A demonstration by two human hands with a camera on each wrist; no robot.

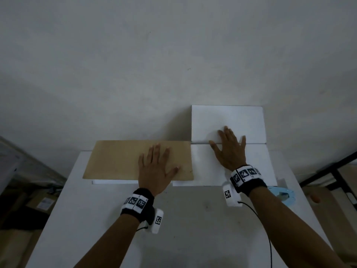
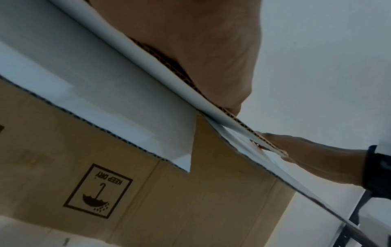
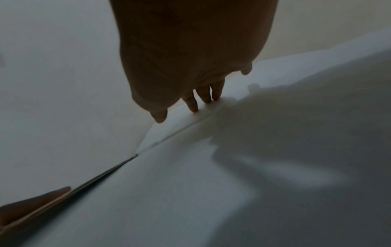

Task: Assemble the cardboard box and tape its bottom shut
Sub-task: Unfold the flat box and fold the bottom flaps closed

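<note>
While the cardboard box point(image 1: 193, 151) stands on the white counter point(image 1: 193, 219) against the far wall, both hands lie flat on its upturned flaps, so the step in hand looks like folding the bottom shut, with taping not yet begun. The left hand point(image 1: 155, 171) rests palm down, fingers straight and spread, on the brown flap point(image 1: 119, 159) at the left. The right hand point(image 1: 229, 149) does the same at the right, its fingers reaching across the slit between the near white flap point(image 1: 208, 167) and the far white flap point(image 1: 237, 120); neither hand grips anything. From the left wrist view the box's brown side wall point(image 2: 190, 200) shows below, printed with a "KEEP DRY" umbrella mark point(image 2: 98, 190), and the flap under the palm is not yet level with the white panel beneath it. A pale blue object, probably a tape dispenser point(image 1: 283, 194), lies on the counter just near of the box, beside the right wrist. The next move, I judge, calls for pressing the flaps down until their edges meet evenly, then keeping one hand on the seam while the other takes up the dispenser. Letting go of both flaps at once would likely let them spring up.
</note>
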